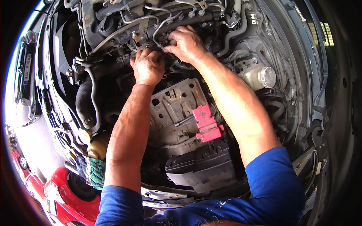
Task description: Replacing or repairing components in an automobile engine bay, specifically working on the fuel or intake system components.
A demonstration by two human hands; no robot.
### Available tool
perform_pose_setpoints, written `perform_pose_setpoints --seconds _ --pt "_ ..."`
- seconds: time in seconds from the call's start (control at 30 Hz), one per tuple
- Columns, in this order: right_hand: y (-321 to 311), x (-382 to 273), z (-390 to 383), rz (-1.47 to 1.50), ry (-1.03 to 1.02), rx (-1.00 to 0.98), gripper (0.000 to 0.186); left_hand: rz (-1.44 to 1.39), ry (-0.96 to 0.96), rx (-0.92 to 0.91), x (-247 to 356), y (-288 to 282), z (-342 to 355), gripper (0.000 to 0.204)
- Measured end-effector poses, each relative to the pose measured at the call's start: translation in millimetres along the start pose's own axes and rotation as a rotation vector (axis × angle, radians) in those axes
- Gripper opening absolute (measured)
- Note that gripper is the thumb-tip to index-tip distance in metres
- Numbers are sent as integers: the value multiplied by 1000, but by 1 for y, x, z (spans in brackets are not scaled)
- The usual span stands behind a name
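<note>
Both my arms reach forward into a car's engine bay. My left hand (149,67) is closed at the front side of the engine (109,26), its fingers curled down among connectors and small pipes. What its fingertips hold is hidden. To the right and slightly farther in, my right hand (186,43) bends its fingers round something beside a thin metal pipe (161,29), with the thumb pointing toward my left hand. That thing is covered by the hand and cannot be made out. A wiring connector (141,47) shows just beyond my left fingers.
Below my hands lies a bare metal battery tray (177,98) with a red plastic terminal cover (205,122). Nearer stands a black box (200,167). A white-capped fluid reservoir (254,77) is at right, a ribbed black hose (86,100) at left. Green cloth (97,173) hangs near my left elbow.
</note>
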State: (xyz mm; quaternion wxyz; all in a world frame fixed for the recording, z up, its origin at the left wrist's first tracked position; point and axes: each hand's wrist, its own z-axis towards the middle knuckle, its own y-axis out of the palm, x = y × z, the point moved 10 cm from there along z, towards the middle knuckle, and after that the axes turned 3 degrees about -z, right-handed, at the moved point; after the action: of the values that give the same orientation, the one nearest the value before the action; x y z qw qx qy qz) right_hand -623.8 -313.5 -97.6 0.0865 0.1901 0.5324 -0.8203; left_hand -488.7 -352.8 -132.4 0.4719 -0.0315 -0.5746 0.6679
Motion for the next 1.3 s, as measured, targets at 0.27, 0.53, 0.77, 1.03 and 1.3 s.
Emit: perform_pose_setpoints --seconds 0.27,0.53,0.77,1.03,1.3 --pt "3 0 0 3 -9 -26 38 -31 -42 -31 -5 6 1 13" --pt "-2 -7 0 21 -41 19 37 -113 -33 52 -7 2 -2 17" --pt "-3 -6 0 5 -41 23 38 -76 -71 -53 -6 8 2 17" --pt "-1 -5 1 7 -4 -11 36 -69 -121 2 -8 7 2 16" --pt "1 -3 0 17 6 -22 35 -98 -115 60 -7 7 -3 13"
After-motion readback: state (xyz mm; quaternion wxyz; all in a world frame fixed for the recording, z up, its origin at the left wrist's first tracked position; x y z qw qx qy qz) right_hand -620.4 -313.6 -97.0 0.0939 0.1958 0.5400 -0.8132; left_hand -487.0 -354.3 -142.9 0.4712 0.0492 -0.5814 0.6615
